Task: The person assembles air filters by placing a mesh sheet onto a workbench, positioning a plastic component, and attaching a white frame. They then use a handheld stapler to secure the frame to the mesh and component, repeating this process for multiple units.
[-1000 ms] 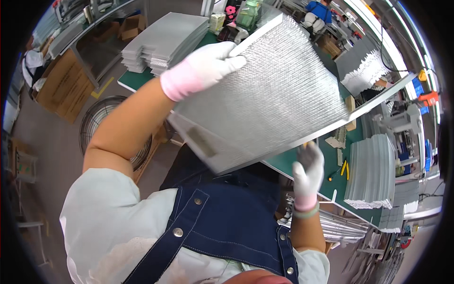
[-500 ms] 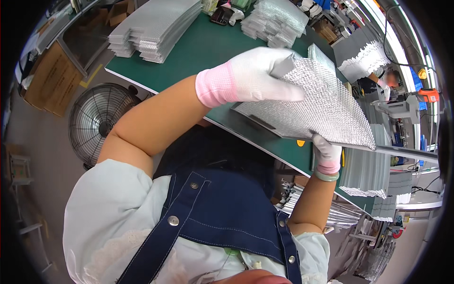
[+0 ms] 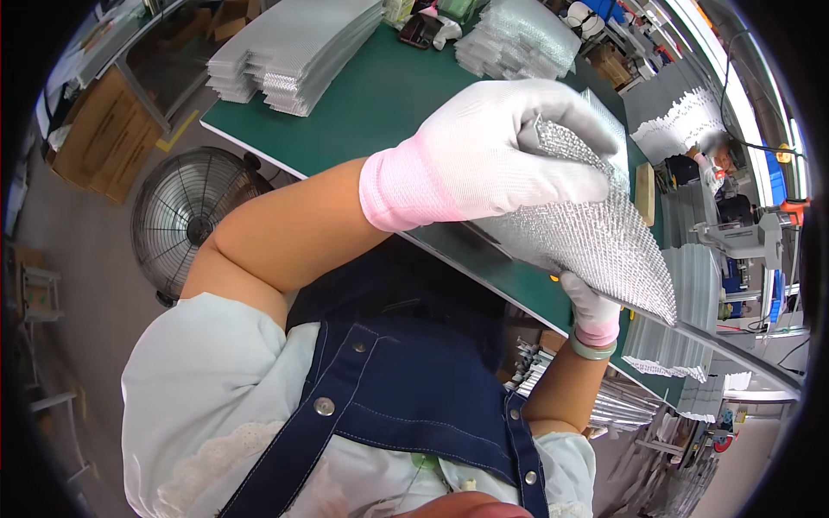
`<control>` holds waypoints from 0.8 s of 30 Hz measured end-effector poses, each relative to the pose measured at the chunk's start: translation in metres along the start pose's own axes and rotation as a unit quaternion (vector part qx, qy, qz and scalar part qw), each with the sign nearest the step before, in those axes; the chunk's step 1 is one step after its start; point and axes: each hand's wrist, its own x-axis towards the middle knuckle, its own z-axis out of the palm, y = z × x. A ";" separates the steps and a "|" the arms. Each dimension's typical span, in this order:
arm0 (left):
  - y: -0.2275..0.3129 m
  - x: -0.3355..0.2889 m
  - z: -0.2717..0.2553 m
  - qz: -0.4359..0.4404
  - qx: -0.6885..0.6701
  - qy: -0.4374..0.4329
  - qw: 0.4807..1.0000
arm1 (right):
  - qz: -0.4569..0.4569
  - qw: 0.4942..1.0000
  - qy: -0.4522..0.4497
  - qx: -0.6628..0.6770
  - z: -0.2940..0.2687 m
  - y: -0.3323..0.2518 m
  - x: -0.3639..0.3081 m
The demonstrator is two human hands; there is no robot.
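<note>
My left hand (image 3: 492,151), in a white glove with a pink cuff, grips the upper edge of a silver metal mesh sheet (image 3: 604,246), fingers over one face and thumb on the other. The sheet is tilted and looks bowed. Along its lower edge runs a long grey metal strip (image 3: 734,352) that reaches out to the right. My right hand (image 3: 592,311), gloved alike, is closed around that lower edge near the strip; its fingers are partly hidden behind it. Both hands are above the near edge of the green table (image 3: 363,112).
Mesh sheets lie in a stack (image 3: 298,52) at the back left and another stack (image 3: 522,39) at the back. More sheets (image 3: 678,302) stand at the right. A floor fan (image 3: 197,226) is left of the table. A co-worker's hand (image 3: 710,171) shows at the far right.
My left hand has shifted right and slightly down along the sheet, its fingers now bent over the top. The sheet's right end and the strip have dipped. My right hand has lowered slightly.
</note>
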 end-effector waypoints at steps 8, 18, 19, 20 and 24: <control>-0.015 -0.021 -0.019 -0.067 0.043 -0.126 0.989 | 0.185 0.973 -0.071 0.119 -0.007 0.003 -0.022; -0.189 -0.083 -0.080 -0.039 0.473 -0.281 0.834 | 0.123 0.946 -0.143 -0.264 0.036 0.113 -0.030; -0.189 -0.083 -0.080 -0.052 0.488 -0.285 0.823 | 0.253 0.941 -0.114 -0.196 0.042 0.100 -0.020; -0.192 -0.087 -0.081 -0.017 0.507 -0.264 0.821 | 0.377 0.914 -0.082 -0.123 0.046 0.091 -0.015; -0.198 -0.096 -0.083 0.070 0.537 -0.220 0.812 | 0.374 0.915 -0.088 -0.123 0.047 0.079 -0.013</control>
